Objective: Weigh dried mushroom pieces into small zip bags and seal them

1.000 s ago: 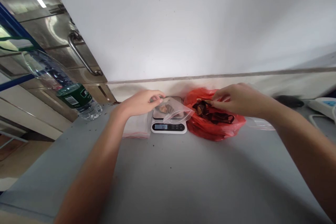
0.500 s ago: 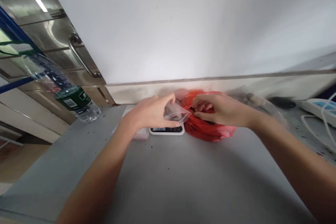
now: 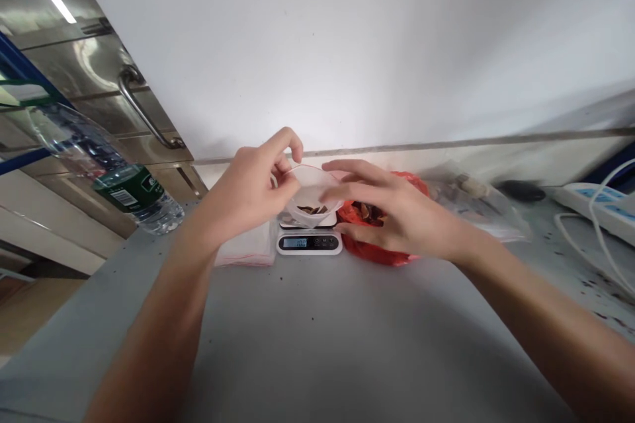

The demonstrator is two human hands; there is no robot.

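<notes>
A small clear zip-lock bag (image 3: 313, 186) with a red line along its mouth stands over the digital scale (image 3: 310, 242), its mouth spread wide. Dark dried slices lie in the bottom of the bag. My left hand (image 3: 253, 188) pinches the left edge of the bag's mouth between thumb and finger. At its right side is my right hand (image 3: 391, 208), fingers apart; whether a fingertip touches the bag is unclear. Under and behind that hand is a red plastic bag (image 3: 370, 252) with dark dried pieces showing. The scale's lit display seems to read 10.0.
A stack of flat clear bags (image 3: 247, 248) lies left of the scale. Farther left stands a large water bottle (image 3: 131, 188). On the right are another clear bag (image 3: 489, 208), a dark object (image 3: 520, 190) and a white device with cables (image 3: 590, 198). A white wall (image 3: 317, 66) rises behind.
My right hand has come out of the red bag and moved left to the clear bag, its fingers spreading. The clear bag has turned upright and opened; the scale's display is now uncovered.
</notes>
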